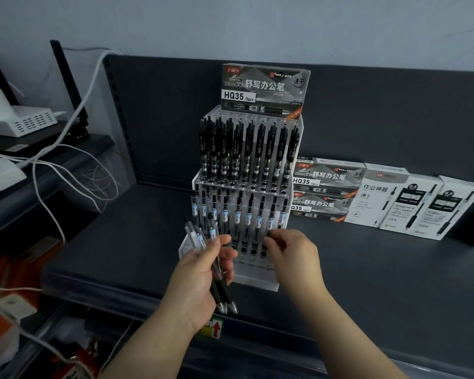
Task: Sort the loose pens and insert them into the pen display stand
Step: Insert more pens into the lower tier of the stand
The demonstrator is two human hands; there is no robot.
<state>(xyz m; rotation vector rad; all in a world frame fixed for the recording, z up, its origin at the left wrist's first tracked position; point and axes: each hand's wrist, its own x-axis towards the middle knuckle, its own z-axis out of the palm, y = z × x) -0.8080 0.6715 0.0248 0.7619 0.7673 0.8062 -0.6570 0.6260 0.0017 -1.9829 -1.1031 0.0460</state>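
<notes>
1. The left hand (200, 277) is clamped on a bundle of clear-barrelled pens with black rubber grips and pale blue labels (216, 266). Its fingers (227, 258) curl around the barrels, thumb across the front.
2. The bundle slants steeply: the metal tips point down and slightly right, below the palm, and the clicker ends fan out up and left, above the fingertips. The long axis runs close to vertical.
3. The right hand (293, 255) hovers just right of the bundle, fingers bunched together at the lower row of the clear acrylic tiered pen display stand (257, 280). I cannot tell whether they pinch a pen there.
4. The stand sits directly beyond both sets of fingertips. Its upper tier carries black pens, the lower tier blue-labelled ones, and open holes show nearest the fingers.
5. Handling, as a judgement: each pen is light and stiff, with a smooth plastic barrel likely to slip, so the rubber grip is the surer hold. For insertion, pinching mid-barrel should keep the tip steerable toward a hole.
</notes>
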